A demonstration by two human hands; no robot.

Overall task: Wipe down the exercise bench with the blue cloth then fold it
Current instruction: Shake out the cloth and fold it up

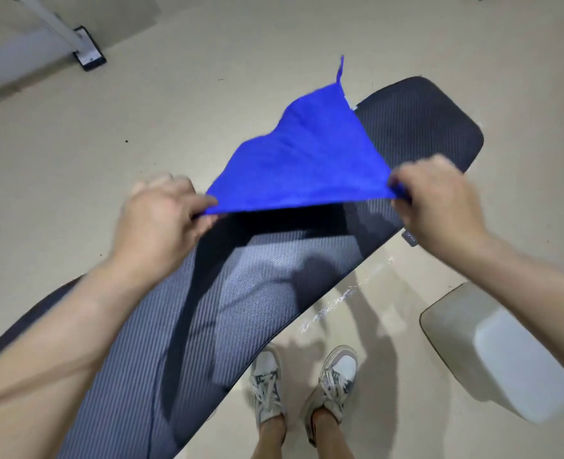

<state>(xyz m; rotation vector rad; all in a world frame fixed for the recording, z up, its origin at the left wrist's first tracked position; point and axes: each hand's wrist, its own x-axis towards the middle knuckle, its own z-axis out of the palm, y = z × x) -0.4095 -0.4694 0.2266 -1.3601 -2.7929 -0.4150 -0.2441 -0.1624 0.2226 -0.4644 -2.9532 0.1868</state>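
Two hands, one cloth, one bench; we log them left to right.

- Far left, top: a white metal frame [62,32] stands on the pale floor [207,54], ending in a dark-edged foot.
- Left hand [161,220]: palm down, over the bench's left edge. Its fingers [204,207] are pinched together on the cloth's near left corner.
- Cloth [303,160]: bright blue, held in the air above the bench, its near edge pulled taut between the two hands. The far part rises and ripples, somewhat blurred. A thin blue strip [341,69] sticks up from the far corner. We cannot tell whether the far edge touches the padding.
- Bench [247,293]: dark, ribbed padding, running from lower left to upper right. A dark shadow lies on it just under the cloth's near edge.
- Bottom centre: two grey-and-white laced shoes [269,382] stand on the floor just beside the bench's near edge.
- Right hand [436,200]: over the bench's right edge, fingers [403,193] curled and clamped on the cloth's near right corner.
- Lower right: a white rounded block [505,352] sits on the floor, apart from the bench.
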